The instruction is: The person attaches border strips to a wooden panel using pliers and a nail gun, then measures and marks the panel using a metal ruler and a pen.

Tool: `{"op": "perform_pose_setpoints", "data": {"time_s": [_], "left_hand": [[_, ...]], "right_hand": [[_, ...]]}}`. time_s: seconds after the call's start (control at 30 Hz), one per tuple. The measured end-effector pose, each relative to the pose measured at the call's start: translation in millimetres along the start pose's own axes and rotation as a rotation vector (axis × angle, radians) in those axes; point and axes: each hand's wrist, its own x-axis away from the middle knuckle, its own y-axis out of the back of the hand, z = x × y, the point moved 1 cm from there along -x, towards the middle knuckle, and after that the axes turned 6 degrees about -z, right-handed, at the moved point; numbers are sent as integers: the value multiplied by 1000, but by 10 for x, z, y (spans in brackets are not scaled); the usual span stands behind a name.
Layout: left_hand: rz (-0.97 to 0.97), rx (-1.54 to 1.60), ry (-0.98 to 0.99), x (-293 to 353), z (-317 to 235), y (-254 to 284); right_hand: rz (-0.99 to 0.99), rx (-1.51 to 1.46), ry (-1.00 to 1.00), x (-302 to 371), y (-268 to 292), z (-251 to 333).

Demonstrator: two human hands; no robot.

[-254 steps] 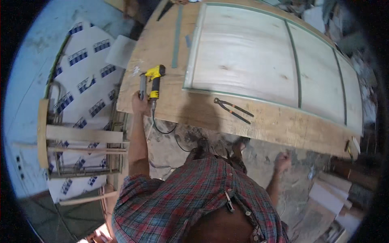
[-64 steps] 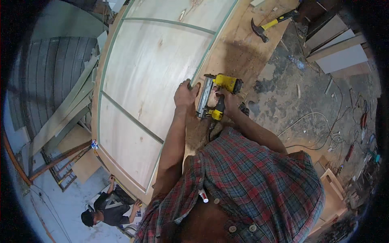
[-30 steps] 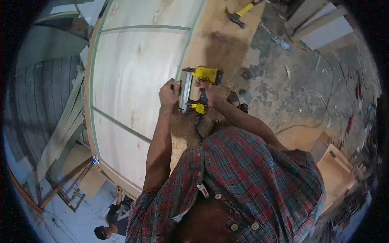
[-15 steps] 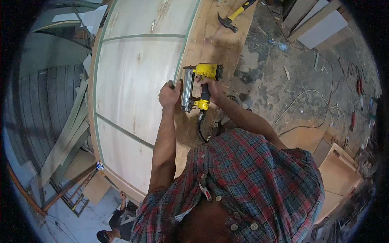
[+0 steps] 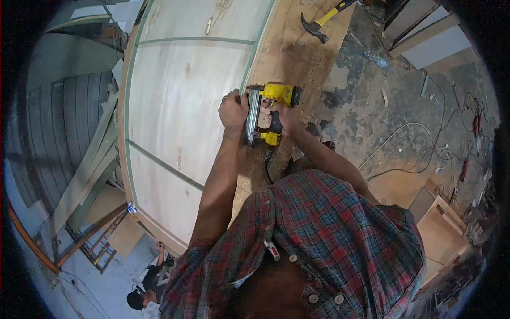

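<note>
Holding a yellow nail gun [image 5: 284, 94] at the right edge of a panel [image 5: 180, 90]: one person, two bare hands

Landmark: the panel, pale, with green strips, lying on a wooden table [image 5: 305, 58] that shows beyond its right edge

Nail gun: just right of the panel, nose end turned toward that edge; whether the two touch cannot be told. Black hose [image 5: 267, 169] leading off below, right of the panel

Hammer [image 5: 325, 17]: on the table, right of the panel, toward its far end

Handling, as judged: nose best kept square and steady to the panel's edge, left fingers well out of the nail's line, hose slack

Right hand [image 5: 286, 118]: right of the panel, fingers wrapped around the gun's handle, forefinger near its top; whether it squeezes cannot be told. Forearm slanting in from the lower right

Left hand [image 5: 232, 110]: over the panel's right edge, just beside the gun, fingers curled, thumb side toward the gun; whether they pinch anything cannot be told. Forearm nearly straight along that edge
</note>
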Motion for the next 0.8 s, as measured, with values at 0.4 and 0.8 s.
{"op": "perform_pose_setpoints", "data": {"time_s": [0.4, 0.8], "left_hand": [[62, -28, 106, -23, -30, -23], [96, 83, 161, 27, 25, 109]], "right_hand": [[-152, 192, 115, 73, -86, 56], [49, 40, 39, 58, -125, 35]]}}
